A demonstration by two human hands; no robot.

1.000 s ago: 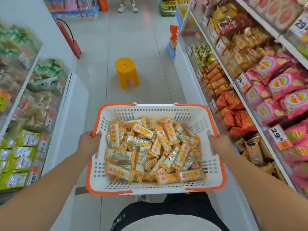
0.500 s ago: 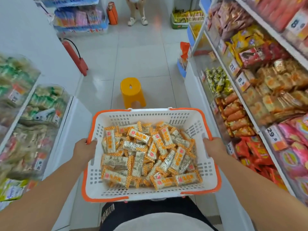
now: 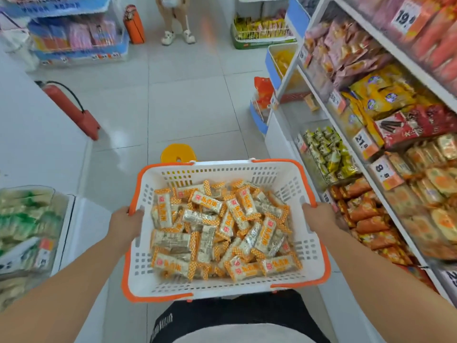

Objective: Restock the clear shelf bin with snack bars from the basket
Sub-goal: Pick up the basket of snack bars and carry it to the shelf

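A white plastic basket [image 3: 284, 179] with an orange rim is held level in front of my waist. It is heaped with several snack bars [image 3: 222, 229] in silver and orange checked wrappers. My left hand [image 3: 126, 224] grips the basket's left rim. My right hand [image 3: 321, 216] grips its right rim. A nearly bare clear shelf bin [image 3: 299, 112] with one small pack in it sits on the right shelving, ahead of the basket; beside it is a clear bin of green-yellow packs [image 3: 326, 154].
Stocked snack shelves [image 3: 395, 134] run along the right. White shelving with clear bins of green packs [image 3: 24, 226] stands left. A yellow stool [image 3: 178, 152] sits on the tiled floor just beyond the basket. A red extinguisher [image 3: 71, 110] leans left; a person's legs [image 3: 176, 23] stand ahead.
I have moved forward down the aisle with the basket held the same way. The yellow stool is now right behind the basket's far rim, and further shelf bins have come into view.
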